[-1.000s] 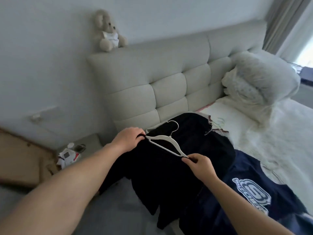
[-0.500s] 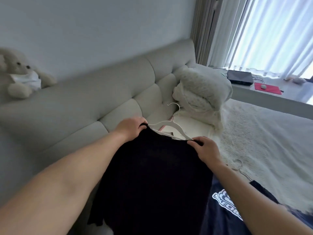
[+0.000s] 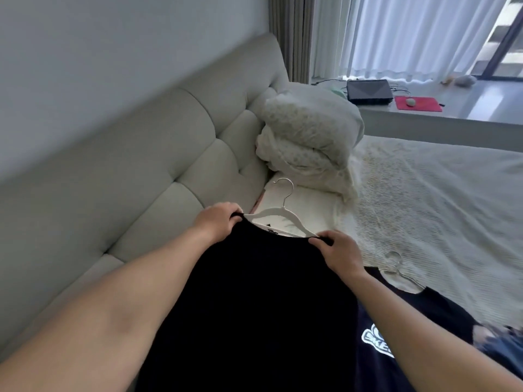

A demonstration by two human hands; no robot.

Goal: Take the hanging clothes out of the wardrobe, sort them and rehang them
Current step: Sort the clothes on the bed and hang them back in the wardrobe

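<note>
Fingers of the left hand (image 3: 216, 223) curl over and pinch one shoulder of a plain black soft-knit garment (image 3: 254, 312); fingers of the right hand (image 3: 338, 251) pinch the opposite shoulder in the same way. The black garment hangs on a slim white plastic hanger with a curved metal hook (image 3: 278, 212), held up over the near side of the bed, its matte cloth falling flat and unwrinkled between both forearms. Beneath the right forearm: a dark navy jersey top with a white printed emblem (image 3: 376, 339), lying on a cream waffle-textured bedspread (image 3: 424, 210). Just beyond it, a second hanger, clear, with a rounded hook (image 3: 394, 265), flat on the bedspread. At the bed's head: a pale grey tufted upholstered headboard (image 3: 175, 154) and a bundled white crinkled quilt (image 3: 308, 137). On the window ledge: a closed dark laptop (image 3: 369, 91) and a red rectangular mat (image 3: 418, 103).
</note>
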